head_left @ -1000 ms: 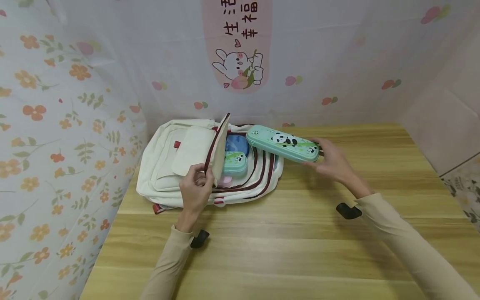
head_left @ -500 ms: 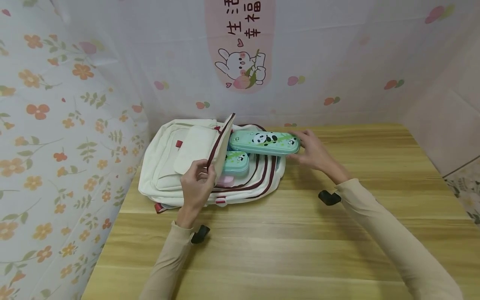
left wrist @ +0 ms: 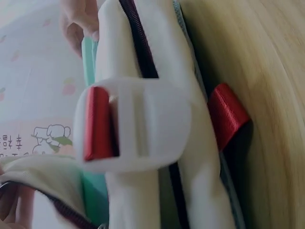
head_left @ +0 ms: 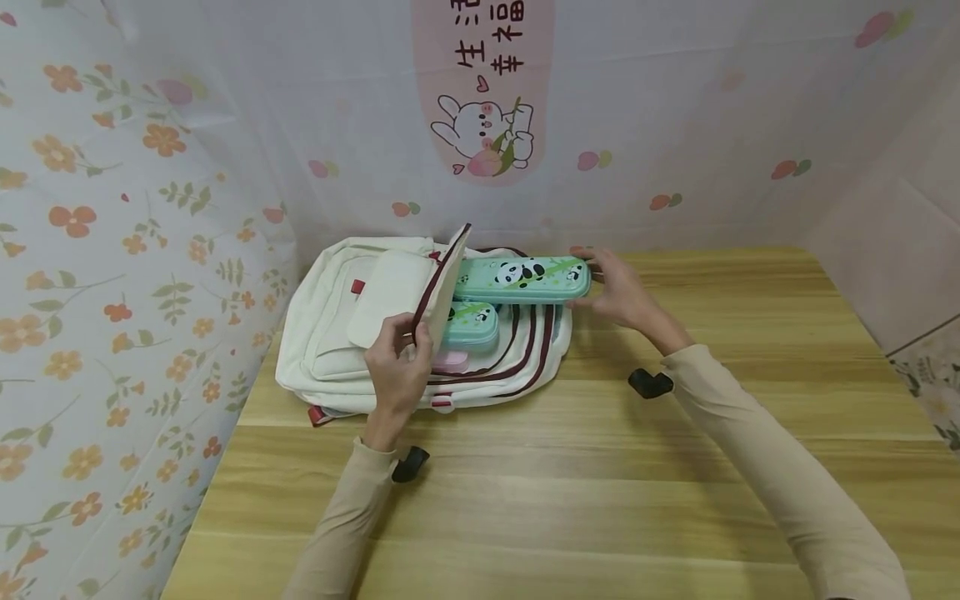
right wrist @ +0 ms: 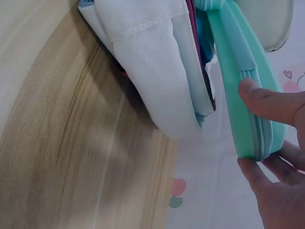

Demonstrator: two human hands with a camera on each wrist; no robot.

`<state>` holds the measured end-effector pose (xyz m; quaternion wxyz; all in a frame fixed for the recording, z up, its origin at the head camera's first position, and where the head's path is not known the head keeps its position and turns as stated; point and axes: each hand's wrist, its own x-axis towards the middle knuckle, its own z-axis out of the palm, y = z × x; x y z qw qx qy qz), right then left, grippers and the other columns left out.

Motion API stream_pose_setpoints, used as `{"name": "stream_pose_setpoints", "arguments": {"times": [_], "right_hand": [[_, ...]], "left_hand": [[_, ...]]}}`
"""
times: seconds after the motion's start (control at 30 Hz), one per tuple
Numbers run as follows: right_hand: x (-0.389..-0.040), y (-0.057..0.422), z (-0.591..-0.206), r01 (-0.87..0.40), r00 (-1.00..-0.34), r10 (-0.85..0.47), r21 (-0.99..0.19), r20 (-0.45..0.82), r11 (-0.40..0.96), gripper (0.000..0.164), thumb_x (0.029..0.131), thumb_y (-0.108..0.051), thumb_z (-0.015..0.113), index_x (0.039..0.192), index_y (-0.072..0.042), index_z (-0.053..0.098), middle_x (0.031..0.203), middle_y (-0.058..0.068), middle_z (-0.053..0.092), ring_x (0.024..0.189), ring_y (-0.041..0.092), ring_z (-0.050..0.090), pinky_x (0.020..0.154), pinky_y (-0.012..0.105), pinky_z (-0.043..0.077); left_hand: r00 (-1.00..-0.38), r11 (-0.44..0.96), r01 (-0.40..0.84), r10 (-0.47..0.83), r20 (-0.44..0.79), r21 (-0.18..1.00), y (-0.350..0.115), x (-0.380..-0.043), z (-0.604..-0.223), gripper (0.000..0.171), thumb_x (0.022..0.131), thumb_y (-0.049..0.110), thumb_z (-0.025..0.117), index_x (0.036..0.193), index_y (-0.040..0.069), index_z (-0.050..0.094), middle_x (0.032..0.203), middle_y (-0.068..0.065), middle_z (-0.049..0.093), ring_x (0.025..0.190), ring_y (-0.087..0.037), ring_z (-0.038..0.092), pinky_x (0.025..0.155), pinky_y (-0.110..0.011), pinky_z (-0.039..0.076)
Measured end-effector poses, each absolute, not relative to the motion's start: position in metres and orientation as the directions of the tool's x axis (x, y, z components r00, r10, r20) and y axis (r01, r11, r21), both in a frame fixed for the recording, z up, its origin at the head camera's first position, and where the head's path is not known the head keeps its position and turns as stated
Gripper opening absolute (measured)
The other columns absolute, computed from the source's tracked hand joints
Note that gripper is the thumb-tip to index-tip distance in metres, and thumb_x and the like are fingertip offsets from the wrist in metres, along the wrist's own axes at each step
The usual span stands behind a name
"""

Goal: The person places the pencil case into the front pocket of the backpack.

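Right hand (head_left: 617, 292) gripped the panda pencil case (head_left: 521, 279) by its right end, long axis running left-right, far end pointing into the open backpack (head_left: 337, 333) on the table (head_left: 600, 467). Left hand (head_left: 397, 371) pinched the lifted flap (head_left: 442, 287), just beside the case's leading end.

The backpack (head_left: 337, 333) fills the worktop's (head_left: 570, 492) far left corner, tight against the flowered walls (head_left: 112, 250). Its raised flap (head_left: 442, 287) and the small case (head_left: 468, 325) inside narrow the opening. Bare worktop lies open in front and to the right.
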<state>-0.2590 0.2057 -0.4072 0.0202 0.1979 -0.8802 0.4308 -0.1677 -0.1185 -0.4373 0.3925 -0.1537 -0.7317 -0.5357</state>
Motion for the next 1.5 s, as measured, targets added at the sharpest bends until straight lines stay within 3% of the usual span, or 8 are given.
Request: {"name": "stream_pose_setpoints", "arguments": {"times": [0.43, 0.93, 1.23, 1.5], "right_hand": [[-0.27, 0.2, -0.408, -0.33, -0.928, -0.342, -0.759, 0.15, 0.561, 0.081, 0.077, 0.004, 0.084, 0.148, 0.004, 0.045, 0.143, 0.028, 0.049, 0.133, 0.047, 0.051, 0.113, 0.054, 0.046], [-0.277, 0.184, -0.412, -0.365, -0.911, -0.384, -0.731, 0.152, 0.577, 0.082, 0.077, 0.0, 0.085, 0.147, 0.008, 0.044, 0.142, 0.029, 0.049, 0.13, 0.045, 0.052, 0.111, 0.052, 0.049], [-0.28, 0.175, -0.415, -0.392, -0.902, -0.395, -0.717, 0.174, 0.577, 0.082, 0.073, 0.001, 0.088, 0.143, 0.012, 0.047, 0.13, 0.029, 0.051, 0.123, 0.043, 0.055, 0.109, 0.05, 0.051], [-0.28, 0.171, -0.416, -0.336, -0.918, -0.378, -0.737, 0.118, 0.586, 0.087, 0.075, -0.001, 0.087, 0.146, 0.012, 0.04, 0.146, 0.032, 0.047, 0.131, 0.048, 0.054, 0.109, 0.052, 0.05]], "left_hand": [[-0.592, 0.32, 0.707, -0.219, 0.775, 0.631, -0.115, -0.176, -0.444, 0.011, 0.089, -0.013, 0.059, 0.098, -0.018, 0.061, 0.085, -0.03, 0.068, 0.084, -0.007, 0.065, 0.078, -0.012, 0.059], [-0.608, 0.262, 0.736, -0.147, 0.78, 0.624, -0.116, -0.178, -0.443, 0.012, 0.088, -0.017, 0.059, 0.1, -0.019, 0.06, 0.088, -0.033, 0.067, 0.086, -0.006, 0.065, 0.077, -0.012, 0.059], [-0.62, 0.233, 0.737, -0.144, 0.772, 0.635, -0.115, -0.179, -0.443, 0.013, 0.087, -0.019, 0.058, 0.099, -0.02, 0.059, 0.09, -0.035, 0.066, 0.094, -0.005, 0.067, 0.082, -0.016, 0.061], [-0.617, 0.22, 0.745, -0.129, 0.776, 0.63, -0.116, -0.181, -0.445, 0.014, 0.085, -0.022, 0.058, 0.099, -0.021, 0.059, 0.09, -0.035, 0.066, 0.094, -0.007, 0.067, 0.081, -0.018, 0.061]]}}
